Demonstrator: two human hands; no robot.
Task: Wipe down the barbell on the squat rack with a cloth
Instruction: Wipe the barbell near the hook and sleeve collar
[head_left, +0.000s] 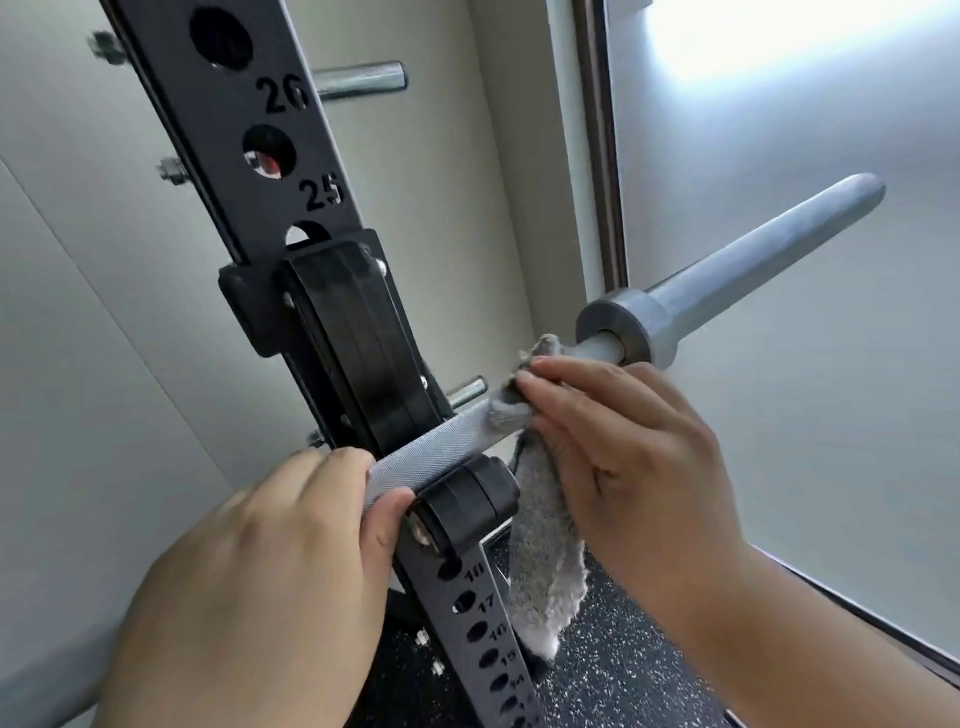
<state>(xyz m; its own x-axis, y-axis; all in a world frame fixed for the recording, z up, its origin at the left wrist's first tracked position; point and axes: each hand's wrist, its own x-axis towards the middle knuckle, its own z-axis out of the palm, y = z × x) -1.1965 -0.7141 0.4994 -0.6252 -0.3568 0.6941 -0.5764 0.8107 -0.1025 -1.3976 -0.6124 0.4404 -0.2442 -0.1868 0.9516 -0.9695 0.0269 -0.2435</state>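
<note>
The barbell (447, 441) lies across the black hook (462, 506) of the squat rack (311, 291), and its long smooth end (753, 270) sticks out toward the frosted window (779, 156). The left hand (270, 561) has its grip curled around the rough part of the bar, just beside the hook. The right hand (628, 447) has its grip closed on a gray cloth (540, 551), pressing it around the bar on the other side of the hook. The cloth looks soft and floppy; most of it hangs down loose. The bar looks heavy, hard and stiff, so steadying it by the rough part seems wise. Below is a black speckled floor (618, 670). The wall (104, 260) is pale and plain.
</note>
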